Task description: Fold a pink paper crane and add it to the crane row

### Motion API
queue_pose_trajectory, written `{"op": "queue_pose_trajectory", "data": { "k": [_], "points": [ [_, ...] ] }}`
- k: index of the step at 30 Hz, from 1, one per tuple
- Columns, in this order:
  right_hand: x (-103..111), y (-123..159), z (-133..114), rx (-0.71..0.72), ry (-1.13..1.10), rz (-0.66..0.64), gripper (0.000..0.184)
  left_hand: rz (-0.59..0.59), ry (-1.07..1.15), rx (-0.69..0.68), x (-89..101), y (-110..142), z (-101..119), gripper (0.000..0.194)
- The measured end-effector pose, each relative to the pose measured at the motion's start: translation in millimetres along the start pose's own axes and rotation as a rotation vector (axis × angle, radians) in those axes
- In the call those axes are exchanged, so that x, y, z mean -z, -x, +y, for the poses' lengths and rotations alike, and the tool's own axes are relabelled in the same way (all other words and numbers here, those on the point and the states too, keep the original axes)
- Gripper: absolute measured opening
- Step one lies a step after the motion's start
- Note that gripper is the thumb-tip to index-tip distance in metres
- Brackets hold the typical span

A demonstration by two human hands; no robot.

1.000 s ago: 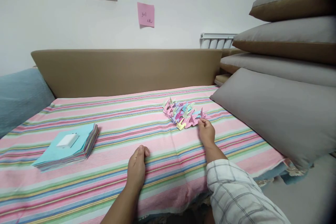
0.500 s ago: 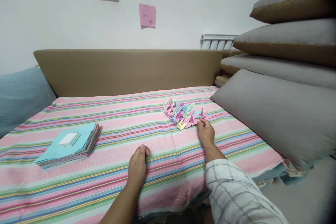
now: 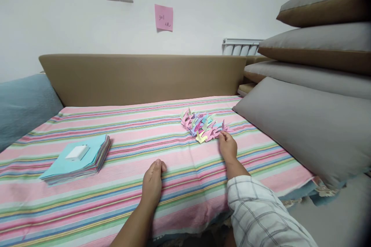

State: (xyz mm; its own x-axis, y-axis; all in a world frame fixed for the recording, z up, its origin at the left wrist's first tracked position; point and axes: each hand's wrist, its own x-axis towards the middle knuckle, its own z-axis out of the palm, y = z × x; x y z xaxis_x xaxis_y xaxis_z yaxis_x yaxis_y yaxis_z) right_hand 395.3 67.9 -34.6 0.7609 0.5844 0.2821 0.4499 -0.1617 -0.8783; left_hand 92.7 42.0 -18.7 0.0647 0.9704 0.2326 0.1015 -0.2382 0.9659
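Pressing too hard, the right hand (image 3: 228,146) could crush the cranes (image 3: 199,125) toward the cloth's (image 3: 127,129) back right corner; whether its or the left hand's (image 3: 152,182) fingers grasp anything, I cannot tell.

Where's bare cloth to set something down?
Free: striped cloth between paper stack and paper cranes, beyond the left hand; also between right hand and big grey cushion. Crowded: the cranes, bunched together with the right hand at their near edge; the stack's top, bearing a white block.
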Motion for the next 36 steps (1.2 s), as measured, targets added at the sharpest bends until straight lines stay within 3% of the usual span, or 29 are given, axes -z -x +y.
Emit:
{"op": "queue_pose_trajectory", "data": {
  "k": [12, 26, 36],
  "points": [
    [-4.5, -5.1, 6.4, -0.04, -0.046, 0.006, 0.041, -0.024, 0.0, -0.012, 0.7, 0.0, -1.2, 0.044],
    [-3.0, -3.8, 7.9, 0.014, -0.03, -0.018, 0.039, -0.011, -0.022, -0.015, 0.7, 0.0, -2.2, 0.044],
    [-1.5, -3.2, 5.9, -0.026, -0.037, 0.065, 0.042, -0.026, -0.012, -0.01, 1.4, -0.5, -3.7, 0.044]
  ]
}}
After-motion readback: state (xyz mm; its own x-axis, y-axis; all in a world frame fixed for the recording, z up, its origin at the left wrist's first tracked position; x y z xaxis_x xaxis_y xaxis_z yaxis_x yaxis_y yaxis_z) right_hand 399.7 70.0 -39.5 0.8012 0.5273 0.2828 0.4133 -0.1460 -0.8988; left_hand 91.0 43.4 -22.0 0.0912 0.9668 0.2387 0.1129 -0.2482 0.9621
